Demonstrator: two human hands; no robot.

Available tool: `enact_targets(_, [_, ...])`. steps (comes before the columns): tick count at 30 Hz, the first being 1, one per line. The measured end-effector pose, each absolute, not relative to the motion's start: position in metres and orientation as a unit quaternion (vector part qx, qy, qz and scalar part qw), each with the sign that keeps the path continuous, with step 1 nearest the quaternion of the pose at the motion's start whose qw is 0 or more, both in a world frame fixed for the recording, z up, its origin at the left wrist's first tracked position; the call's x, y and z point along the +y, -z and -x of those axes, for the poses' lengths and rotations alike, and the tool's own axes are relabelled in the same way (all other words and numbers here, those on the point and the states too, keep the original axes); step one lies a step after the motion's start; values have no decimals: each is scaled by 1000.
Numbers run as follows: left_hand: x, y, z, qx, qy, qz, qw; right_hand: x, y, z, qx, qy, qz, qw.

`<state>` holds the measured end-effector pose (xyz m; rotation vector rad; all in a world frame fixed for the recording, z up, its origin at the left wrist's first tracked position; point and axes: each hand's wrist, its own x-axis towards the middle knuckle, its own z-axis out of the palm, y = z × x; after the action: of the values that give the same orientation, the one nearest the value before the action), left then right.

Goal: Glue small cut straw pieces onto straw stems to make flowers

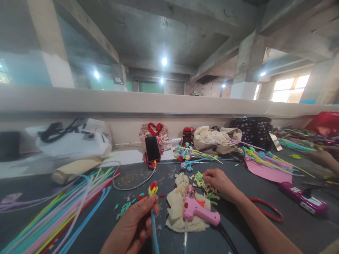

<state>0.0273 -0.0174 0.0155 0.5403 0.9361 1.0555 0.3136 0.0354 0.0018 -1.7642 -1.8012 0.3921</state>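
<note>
My left hand is closed around the blue stem of a pipe-cleaner flower. Its small head is red on top and yellow below, just above my thumb and fingertips. My right hand reaches to a pile of short yellow and green pipe-cleaner pieces, fingertips pinched together at its edge; whatever they hold is hidden. Between my hands a pink glue gun lies on a crumpled cream cloth, with a clear glue stick showing near it. Teal cut pieces are scattered beside my left hand.
Long coloured pipe cleaners spread at left. Finished flowers lie at the back, near a phone on a cable. At right are red-handled scissors, a purple device and a pink sheet. Another person's hand shows far right.
</note>
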Motion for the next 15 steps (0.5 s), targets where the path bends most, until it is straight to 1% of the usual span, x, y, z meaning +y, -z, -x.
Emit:
enact_targets(7, [-16,-17,-25,406,-478,-259,735,29,-8,-308,-677,-131,674,265])
enact_targets(15, [-19,-19,-27,421,-497,-256,714,29,-3,-312,-715,-71,665,202])
